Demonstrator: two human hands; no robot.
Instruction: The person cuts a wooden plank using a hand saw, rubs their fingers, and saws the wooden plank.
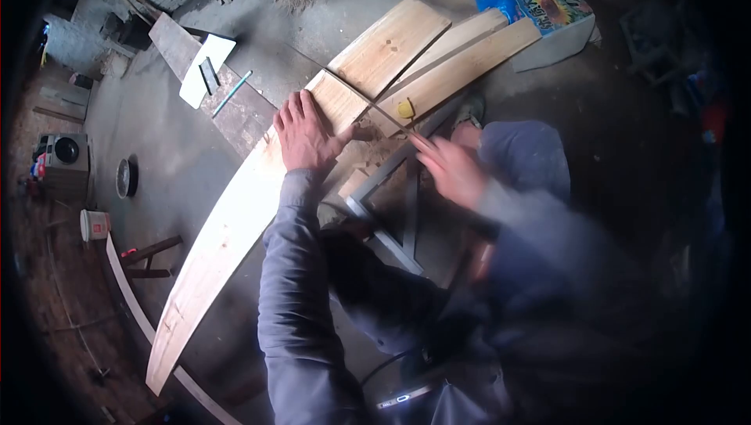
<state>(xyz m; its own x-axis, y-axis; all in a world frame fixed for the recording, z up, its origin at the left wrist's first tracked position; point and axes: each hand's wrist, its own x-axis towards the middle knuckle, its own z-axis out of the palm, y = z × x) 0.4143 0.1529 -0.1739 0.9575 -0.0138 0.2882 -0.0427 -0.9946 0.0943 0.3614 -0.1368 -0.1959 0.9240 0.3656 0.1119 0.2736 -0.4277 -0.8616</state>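
Observation:
My left hand (303, 134) lies flat on a long pale wooden board (223, 233), fingers stretched out near its far end. A thin dark saw (364, 99), seen almost edge-on, crosses the board just beyond that hand. At the saw's near end, my right hand (450, 168) is closed around its handle; motion blurs the hand and hides most of the handle. Past the blade is a wide board section (391, 43); whether it is fully separate I cannot tell. A small yellow object (404, 108) rests on a narrower board (469, 73) beside the saw.
Below the boards stands a grey metal frame (383, 233). A printed bag-covered block (547, 22) sits at the boards' far end. To the left, a plank bench (242, 116) carries a white sheet (195, 88) and a teal stick (231, 95). A bucket (95, 225) stands farther left.

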